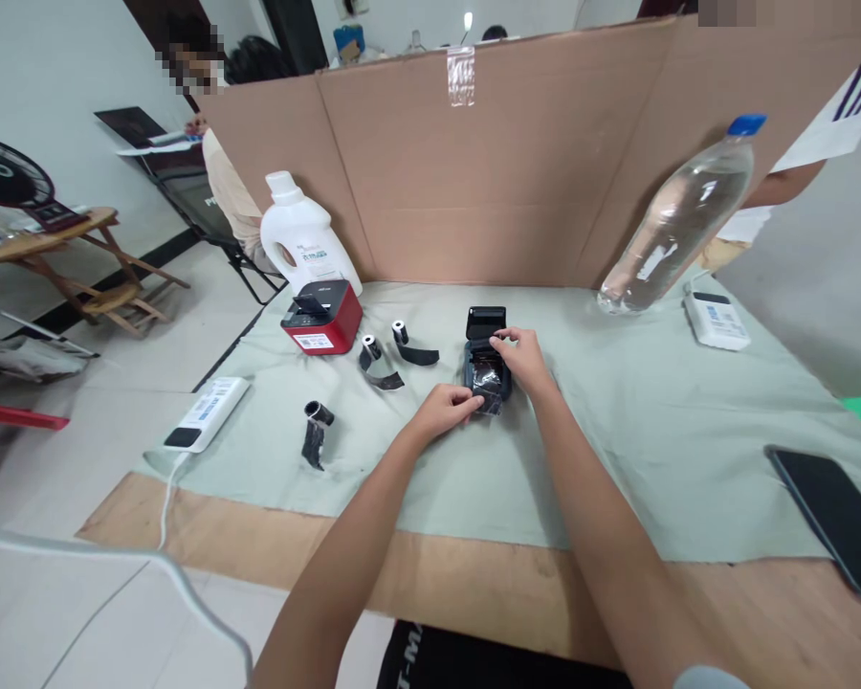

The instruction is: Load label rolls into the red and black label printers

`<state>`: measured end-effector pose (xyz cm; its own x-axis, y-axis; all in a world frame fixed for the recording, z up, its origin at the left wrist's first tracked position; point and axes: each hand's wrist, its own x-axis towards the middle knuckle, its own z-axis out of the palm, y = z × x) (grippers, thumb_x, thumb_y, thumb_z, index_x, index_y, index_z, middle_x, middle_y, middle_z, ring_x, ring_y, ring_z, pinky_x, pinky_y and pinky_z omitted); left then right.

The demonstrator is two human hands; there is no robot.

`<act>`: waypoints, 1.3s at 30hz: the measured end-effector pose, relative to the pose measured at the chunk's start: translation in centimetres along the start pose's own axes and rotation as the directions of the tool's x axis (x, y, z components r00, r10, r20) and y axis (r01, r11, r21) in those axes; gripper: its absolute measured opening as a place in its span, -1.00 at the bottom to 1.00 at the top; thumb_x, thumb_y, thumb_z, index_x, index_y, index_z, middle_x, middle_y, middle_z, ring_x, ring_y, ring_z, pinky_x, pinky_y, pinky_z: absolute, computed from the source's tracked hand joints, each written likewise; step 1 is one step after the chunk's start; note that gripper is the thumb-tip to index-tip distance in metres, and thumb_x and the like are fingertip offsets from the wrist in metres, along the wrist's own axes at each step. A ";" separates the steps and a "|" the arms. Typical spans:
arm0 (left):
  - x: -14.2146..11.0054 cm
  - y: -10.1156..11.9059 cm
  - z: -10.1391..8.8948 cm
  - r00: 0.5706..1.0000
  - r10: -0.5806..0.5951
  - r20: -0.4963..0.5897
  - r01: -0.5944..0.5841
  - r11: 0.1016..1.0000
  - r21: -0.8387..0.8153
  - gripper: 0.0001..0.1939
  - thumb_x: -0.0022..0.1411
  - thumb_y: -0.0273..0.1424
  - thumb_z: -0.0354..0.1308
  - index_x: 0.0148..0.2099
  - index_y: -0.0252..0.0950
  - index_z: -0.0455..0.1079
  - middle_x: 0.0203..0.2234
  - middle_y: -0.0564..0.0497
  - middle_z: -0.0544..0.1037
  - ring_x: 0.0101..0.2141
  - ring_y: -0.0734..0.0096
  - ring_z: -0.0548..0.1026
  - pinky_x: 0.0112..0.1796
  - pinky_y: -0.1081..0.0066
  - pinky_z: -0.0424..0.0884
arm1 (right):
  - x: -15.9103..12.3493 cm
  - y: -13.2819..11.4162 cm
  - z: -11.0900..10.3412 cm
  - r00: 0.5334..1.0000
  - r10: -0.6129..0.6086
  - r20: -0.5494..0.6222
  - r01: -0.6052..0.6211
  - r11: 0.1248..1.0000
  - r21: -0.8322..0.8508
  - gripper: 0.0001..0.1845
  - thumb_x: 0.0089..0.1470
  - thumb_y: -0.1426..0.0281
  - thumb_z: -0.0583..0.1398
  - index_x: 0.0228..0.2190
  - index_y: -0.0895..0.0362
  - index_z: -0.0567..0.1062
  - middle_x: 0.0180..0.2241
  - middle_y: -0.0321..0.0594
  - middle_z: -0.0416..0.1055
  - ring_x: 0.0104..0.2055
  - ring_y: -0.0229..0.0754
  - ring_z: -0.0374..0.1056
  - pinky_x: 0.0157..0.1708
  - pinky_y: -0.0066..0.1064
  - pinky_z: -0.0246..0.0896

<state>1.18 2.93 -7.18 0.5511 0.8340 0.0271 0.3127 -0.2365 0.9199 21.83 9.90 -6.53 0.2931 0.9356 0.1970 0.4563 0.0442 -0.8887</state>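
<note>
A small black portable printer (488, 368) with its lid flipped up sits mid-table on the pale green cloth. Shiny dark film (489, 388) lies across its inside and hangs over the near edge. The thumb and fingers of my left hand (446, 408) pinch the film's near end. My right hand (523, 356) grips the printer's right side by the lid hinge, its fingertips at the roll inside; what exactly they press is hard to see. Left of the printer stand small rolls with black strips trailing: one (371, 348), another (400, 333), and a nearer one (319, 413).
A red and black box-shaped device (337, 321) and a white jug (308, 239) stand back left. A cardboard screen (474, 182) closes the rear. A water bottle (681, 225) leans right. White power packs (211, 411) flank both sides; a phone (832, 517) lies right. People are beyond.
</note>
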 end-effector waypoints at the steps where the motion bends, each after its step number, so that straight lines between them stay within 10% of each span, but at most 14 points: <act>1: 0.0 0.0 0.0 1.000 -0.001 -0.002 0.001 1.000 0.005 -0.46 0.32 -0.05 0.11 -0.59 -0.32 0.31 -0.72 0.13 0.29 -0.61 0.57 0.20 -0.50 0.47 0.10 | 0.1 -0.1 0.0 1.000 0.006 -0.015 -0.007 0.999 -0.032 -0.69 -0.09 0.22 0.29 -0.31 0.15 0.63 -0.26 -0.08 0.47 -0.12 -0.01 0.36 0.03 -0.16 0.25; 18: -0.1 0.4 0.0 1.000 -0.001 -0.004 0.002 0.998 0.068 -0.49 0.32 -0.10 0.11 -0.59 -0.31 0.31 -0.70 0.11 0.34 -0.58 0.53 0.25 -0.46 0.47 0.15 | -0.5 0.6 -0.5 0.986 -0.160 0.056 0.155 0.985 0.080 -0.71 0.02 0.20 0.23 -0.27 0.10 0.60 -0.30 -0.20 0.42 -0.34 -0.17 0.25 -0.13 -0.25 0.27; 27: 0.2 0.1 0.7 0.998 -0.036 -0.048 0.040 0.994 0.098 -0.52 0.32 -0.11 0.11 -0.57 -0.29 0.37 -0.69 0.10 0.42 -0.56 0.50 0.34 -0.42 0.49 0.23 | 0.2 1.0 0.1 0.999 0.022 0.032 -0.019 0.996 -0.082 -0.87 -0.12 0.39 0.26 -0.40 0.08 0.52 -0.36 -0.26 0.33 -0.25 -0.10 0.29 -0.03 -0.20 0.25; 32: 0.1 0.0 0.9 0.997 -0.069 -0.047 0.071 0.996 0.047 -0.51 0.30 -0.09 0.11 -0.57 -0.30 0.38 -0.70 0.09 0.43 -0.57 0.51 0.35 -0.43 0.50 0.25 | 0.2 0.6 0.6 0.993 0.092 -0.076 -0.083 0.990 0.114 -0.56 -0.08 0.27 0.28 -0.12 0.12 0.40 -0.10 -0.10 0.43 -0.23 -0.14 0.32 -0.07 -0.23 0.27; 39: 0.1 0.1 0.9 0.993 -0.116 0.009 0.116 0.993 -0.011 -0.54 0.26 -0.07 0.13 -0.51 -0.31 0.43 -0.72 0.12 0.38 -0.63 0.54 0.26 -0.51 0.49 0.16 | 0.5 0.1 -0.2 0.998 -0.019 0.054 0.000 0.939 0.344 -0.31 -0.01 0.03 0.28 0.09 0.08 0.40 0.03 -0.06 0.46 -0.28 -0.19 0.34 -0.15 -0.27 0.32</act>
<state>1.91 2.52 -7.41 0.5178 0.8514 -0.0834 0.3663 -0.1325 0.9210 22.20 10.27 -6.37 0.2381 0.9521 0.1916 0.1392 0.1618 -0.9770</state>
